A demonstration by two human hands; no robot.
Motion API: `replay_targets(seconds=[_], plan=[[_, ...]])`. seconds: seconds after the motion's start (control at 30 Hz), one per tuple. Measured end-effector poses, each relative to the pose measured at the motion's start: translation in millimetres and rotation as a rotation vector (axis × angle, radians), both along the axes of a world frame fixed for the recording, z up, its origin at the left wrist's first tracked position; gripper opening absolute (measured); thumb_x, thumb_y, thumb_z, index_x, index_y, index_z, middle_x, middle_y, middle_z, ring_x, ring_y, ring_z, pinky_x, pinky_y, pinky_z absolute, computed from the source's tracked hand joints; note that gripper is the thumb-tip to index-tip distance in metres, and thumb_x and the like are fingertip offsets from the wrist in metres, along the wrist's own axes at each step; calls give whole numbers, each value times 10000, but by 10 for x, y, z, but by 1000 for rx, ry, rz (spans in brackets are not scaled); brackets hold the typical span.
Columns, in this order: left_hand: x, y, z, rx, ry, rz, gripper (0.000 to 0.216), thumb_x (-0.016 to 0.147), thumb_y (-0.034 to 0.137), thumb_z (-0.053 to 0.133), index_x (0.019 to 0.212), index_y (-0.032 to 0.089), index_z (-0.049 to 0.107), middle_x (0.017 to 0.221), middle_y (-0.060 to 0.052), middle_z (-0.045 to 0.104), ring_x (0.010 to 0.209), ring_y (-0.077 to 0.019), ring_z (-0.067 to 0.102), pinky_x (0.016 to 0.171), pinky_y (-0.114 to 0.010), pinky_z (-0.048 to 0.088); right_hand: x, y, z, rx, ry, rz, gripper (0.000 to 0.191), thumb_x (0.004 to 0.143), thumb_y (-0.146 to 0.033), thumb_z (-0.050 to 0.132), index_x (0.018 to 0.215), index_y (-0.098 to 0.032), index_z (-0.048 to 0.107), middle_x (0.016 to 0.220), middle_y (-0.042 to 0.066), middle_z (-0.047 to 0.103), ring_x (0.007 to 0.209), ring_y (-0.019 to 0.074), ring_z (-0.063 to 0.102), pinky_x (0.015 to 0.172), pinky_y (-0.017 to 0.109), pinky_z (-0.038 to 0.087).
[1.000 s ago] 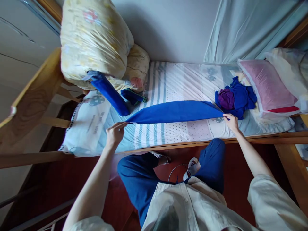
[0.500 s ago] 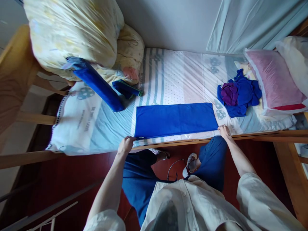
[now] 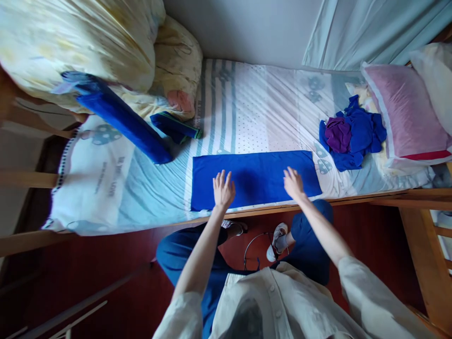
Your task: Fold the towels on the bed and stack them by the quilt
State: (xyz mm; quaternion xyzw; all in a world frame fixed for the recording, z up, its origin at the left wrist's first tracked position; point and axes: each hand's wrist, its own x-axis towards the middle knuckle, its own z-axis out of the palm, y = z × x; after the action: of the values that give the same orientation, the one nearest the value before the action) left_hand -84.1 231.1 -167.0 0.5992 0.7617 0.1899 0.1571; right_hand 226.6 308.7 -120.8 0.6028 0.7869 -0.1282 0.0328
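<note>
A folded blue cloth point(image 3: 259, 176) lies flat as a long rectangle near the front edge of the bed point(image 3: 247, 108). My left hand point(image 3: 223, 189) rests on its left half with fingers spread and flat. My right hand point(image 3: 294, 182) lies on its right half, fingers stretched out as well. Neither hand grips anything.
A pile of blue and purple clothes point(image 3: 351, 136) sits beside a pink pillow point(image 3: 409, 117) at the right. A rolled blue cloth point(image 3: 123, 122) and a small folded dark one point(image 3: 174, 127) lie by the yellow quilt bundle point(image 3: 92, 47) at the left. The wooden bed rail point(image 3: 370, 202) runs along the front.
The blue cloth was held up by its two ends, then laid flat on the bed. Both hands have let go of its corners and moved inward onto its top.
</note>
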Motion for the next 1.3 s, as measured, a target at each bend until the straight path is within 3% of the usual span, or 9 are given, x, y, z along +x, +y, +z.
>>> replay_targets(seconds=[0.1, 0.2, 0.3, 0.43, 0.6, 0.73, 1.07, 1.3], plan=[[464, -29, -353, 27, -70, 44, 578, 989, 310, 405, 1531, 129, 497, 1664, -188, 359, 1585, -343, 232, 1275, -627, 162, -881, -172, -363, 101, 238, 104, 504, 1041, -190, 424, 1531, -105, 509, 1665, 170, 374, 1535, 318, 367, 1238, 477, 364], [579, -146, -631, 85, -70, 94, 580, 989, 307, 411, 1544, 157, 492, 1661, -168, 371, 1588, -315, 243, 1289, -595, 157, -1447, -359, -806, 68, 388, 214, 531, 1024, -175, 462, 1549, -97, 486, 1666, 145, 382, 1561, 257, 340, 1277, 397, 334], [489, -184, -775, 132, -63, 122, 558, 991, 285, 397, 1519, 169, 531, 1627, -162, 431, 1565, -304, 307, 1286, -574, 196, -1614, -442, -1109, 69, 479, 230, 569, 1000, -164, 488, 1562, -79, 462, 1635, 153, 428, 1568, 237, 330, 1304, 409, 314], [439, -166, -788, 140, -70, 114, 558, 979, 272, 408, 1510, 172, 546, 1608, -157, 460, 1558, -308, 322, 1283, -580, 202, -1511, -441, -1212, 99, 524, 270, 552, 1014, -140, 404, 1557, -56, 458, 1620, 155, 448, 1575, 232, 313, 1301, 441, 339], [468, -173, -723, 124, -90, 124, 572, 977, 250, 389, 1527, 164, 522, 1615, -150, 453, 1569, -297, 299, 1291, -573, 182, -1177, -360, -1184, 107, 541, 289, 533, 1041, -157, 355, 1557, -75, 463, 1611, 131, 467, 1569, 204, 326, 1301, 418, 347], [468, -171, -691, 108, -113, 129, 577, 974, 251, 387, 1528, 163, 518, 1623, -149, 442, 1577, -292, 278, 1296, -574, 157, -616, -261, -1122, 117, 513, 234, 548, 1055, -197, 354, 1595, -126, 414, 1631, 94, 442, 1564, 187, 335, 1305, 396, 341], [477, -165, -676, 92, -91, 139, 580, 964, 260, 388, 1520, 165, 526, 1625, -138, 445, 1577, -280, 280, 1299, -543, 165, 1014, 50, -1024, 187, 341, -71, 571, 1060, -258, 299, 1596, -102, 417, 1649, 109, 418, 1578, 207, 307, 1318, 415, 301], [476, -159, -678, 70, -106, 136, 600, 953, 252, 388, 1535, 174, 509, 1648, -127, 411, 1583, -290, 261, 1304, -554, 141, 1624, 212, -1055, 206, 162, -216, 587, 1053, -250, 235, 1557, -21, 429, 1622, 203, 434, 1583, 208, 284, 1290, 448, 303]])
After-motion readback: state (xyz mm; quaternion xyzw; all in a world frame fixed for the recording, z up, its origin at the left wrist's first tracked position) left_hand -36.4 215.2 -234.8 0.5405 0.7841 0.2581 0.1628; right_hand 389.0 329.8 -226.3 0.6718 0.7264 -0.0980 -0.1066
